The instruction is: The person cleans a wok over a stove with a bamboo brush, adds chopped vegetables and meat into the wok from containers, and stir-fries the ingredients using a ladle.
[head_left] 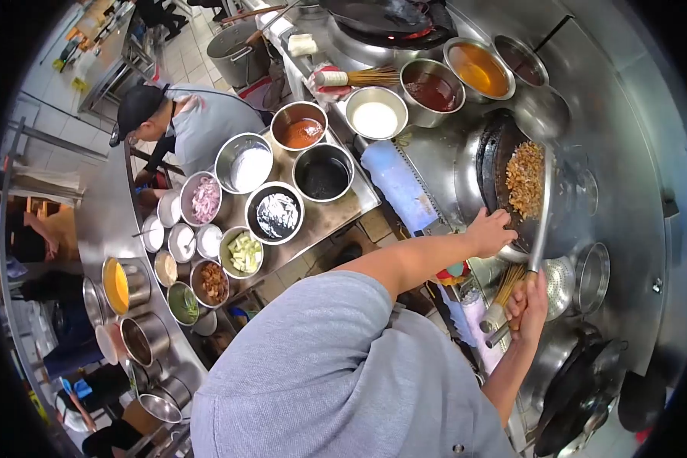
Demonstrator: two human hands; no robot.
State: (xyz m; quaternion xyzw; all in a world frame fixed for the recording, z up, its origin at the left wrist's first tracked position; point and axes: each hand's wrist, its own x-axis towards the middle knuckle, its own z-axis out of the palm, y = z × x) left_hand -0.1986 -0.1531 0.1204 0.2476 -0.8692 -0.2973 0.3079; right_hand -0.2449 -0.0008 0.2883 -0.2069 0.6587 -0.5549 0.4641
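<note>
My right hand (528, 307) is wrapped round the handle end of a long metal ladle (543, 206). The ladle reaches across the wok (492, 164), its rounded bowl at the wok's upper edge. Diced, browned food (524, 182) lies inside the wok, beside the ladle's shaft. At the wok's rim is my left hand (491, 233), palm down, fingers bent and slightly apart; I see nothing in it. Close to my right hand lies a bamboo wok brush (504, 296), with a round mesh strainer (559, 288) on its other side.
Pots of red sauce (433, 88), amber liquid (479, 69) and white contents (375, 114) stand beside the wok. A side table (343, 221) carries several ingredient bowls. A second wok (389, 19) shows a glow beneath it. A co-worker in a dark cap (141, 111) bends beyond the bowls.
</note>
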